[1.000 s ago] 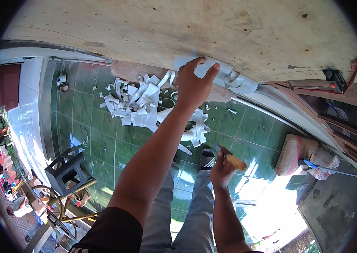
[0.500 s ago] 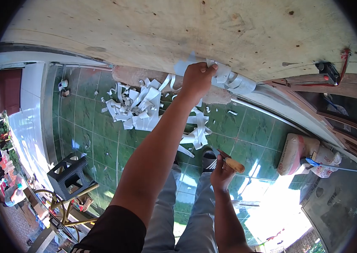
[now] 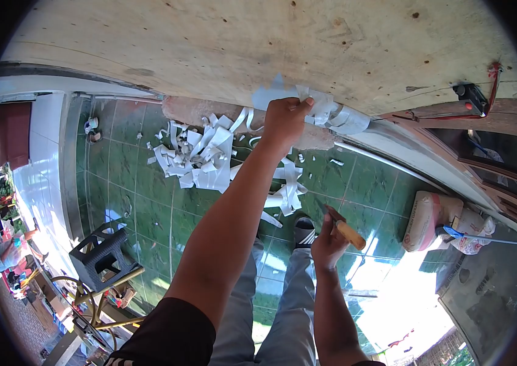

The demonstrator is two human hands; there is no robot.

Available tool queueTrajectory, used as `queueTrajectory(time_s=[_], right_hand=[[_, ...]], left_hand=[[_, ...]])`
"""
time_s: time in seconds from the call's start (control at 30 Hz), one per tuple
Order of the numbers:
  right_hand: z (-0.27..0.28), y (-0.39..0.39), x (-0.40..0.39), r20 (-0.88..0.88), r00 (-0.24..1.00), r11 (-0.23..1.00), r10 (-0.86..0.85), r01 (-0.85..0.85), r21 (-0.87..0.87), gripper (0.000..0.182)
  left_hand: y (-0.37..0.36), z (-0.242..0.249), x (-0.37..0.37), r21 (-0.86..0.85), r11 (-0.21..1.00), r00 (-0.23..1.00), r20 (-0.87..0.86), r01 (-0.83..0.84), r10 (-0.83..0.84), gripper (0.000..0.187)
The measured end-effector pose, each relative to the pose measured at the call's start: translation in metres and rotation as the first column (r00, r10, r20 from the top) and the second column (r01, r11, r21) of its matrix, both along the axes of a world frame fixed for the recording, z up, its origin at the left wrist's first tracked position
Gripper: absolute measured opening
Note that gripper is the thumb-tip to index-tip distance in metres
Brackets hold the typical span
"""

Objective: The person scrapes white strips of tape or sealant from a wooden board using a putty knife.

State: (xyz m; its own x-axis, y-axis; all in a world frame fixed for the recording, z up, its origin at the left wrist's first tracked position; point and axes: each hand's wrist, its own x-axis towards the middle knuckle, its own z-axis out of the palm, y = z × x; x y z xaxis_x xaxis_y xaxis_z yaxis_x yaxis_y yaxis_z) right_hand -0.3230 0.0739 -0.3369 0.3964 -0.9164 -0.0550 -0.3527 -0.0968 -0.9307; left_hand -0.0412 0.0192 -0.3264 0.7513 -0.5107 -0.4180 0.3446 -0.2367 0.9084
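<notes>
Along the lower edge of a bare plywood panel (image 3: 209, 49), my left hand (image 3: 286, 122) is closed on a curled, peeling white sheet (image 3: 334, 113). Thumb and fingers pinch its left part, and a pale blue patch shows on the wood beside the knuckles. My right hand (image 3: 330, 247), lower down in front of my legs, is closed around a wooden-handled scraper (image 3: 351, 235). Its handle points to the lower right, and the small, indistinct blade end points up and left. Below my left hand lies a heap of torn white strips (image 3: 200, 152) on the floor.
Green tiles (image 3: 142, 201) cover the floor. A dark plastic stool (image 3: 103, 256) stands at left beside metal tubing. Sacks (image 3: 429, 222) lean at right near a blue-ended pole (image 3: 484, 236). A small black device (image 3: 472, 99) with red wire hangs at upper right.
My right hand has moved slightly up and right with the scraper, which has turned a little. My left hand stays on the sheet, slightly lower.
</notes>
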Motion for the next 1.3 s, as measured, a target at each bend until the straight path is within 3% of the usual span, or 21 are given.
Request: queueTrajectory(time_s=[0.13, 0.27, 0.47, 0.57, 0.8, 0.87, 1.0, 1.1, 1.2, 1.3], right_hand=[[0.022, -0.058, 0.049, 0.064, 0.994, 0.957, 0.084, -0.062, -0.283, 0.013], [0.042, -0.114, 0.1, 0.069, 0.969, 0.836, 0.238, -0.168, -0.522, 0.013], [0.049, -0.155, 0.129, 0.093, 0.972, 0.83, 0.215, -0.132, -0.542, 0.013], [0.053, -0.158, 0.128, 0.093, 0.977, 0.841, 0.191, -0.114, -0.529, 0.015], [0.046, -0.157, 0.124, 0.063, 0.973, 0.801, 0.22, -0.143, -0.581, 0.017], [0.047, -0.152, 0.121, 0.039, 0.983, 0.823, 0.18, -0.129, -0.554, 0.017], [0.038, -0.153, 0.117, 0.086, 0.985, 0.858, 0.147, -0.084, -0.506, 0.018], [0.03, -0.155, 0.109, 0.246, 0.967, 0.961, 0.07, 0.0, -0.276, 0.014], [0.026, -0.157, 0.105, 0.401, 0.91, 0.982, 0.105, -0.031, -0.187, 0.014], [0.015, -0.156, 0.091, 0.328, 0.942, 0.99, -0.068, 0.022, 0.143, 0.016]], left_hand=[[0.003, -0.011, -0.005, 0.013, 1.0, 1.0, 0.018, 0.0, 0.0, 0.041], [0.005, -0.017, -0.006, 0.003, 1.0, 1.0, -0.022, 0.0, 0.0, 0.042], [0.016, -0.014, -0.003, 0.136, 0.983, 0.989, -0.102, 0.125, -0.112, 0.041], [0.018, -0.031, -0.017, 0.018, 1.0, 0.999, -0.034, 0.007, -0.006, 0.042], [0.022, -0.035, -0.016, 0.071, 0.997, 0.999, 0.003, 0.042, -0.043, 0.043], [0.026, -0.029, -0.015, 0.114, 0.99, 0.995, -0.062, 0.085, -0.079, 0.043], [0.029, -0.033, -0.016, 0.111, 0.99, 0.996, -0.007, 0.087, -0.087, 0.043], [0.032, -0.032, -0.017, 0.137, 0.985, 0.994, 0.017, 0.105, -0.109, 0.045], [0.034, -0.03, -0.018, 0.158, 0.981, 0.993, 0.009, 0.117, -0.12, 0.046], [0.037, -0.03, -0.017, 0.18, 0.975, 0.986, 0.081, 0.13, -0.146, 0.046]])
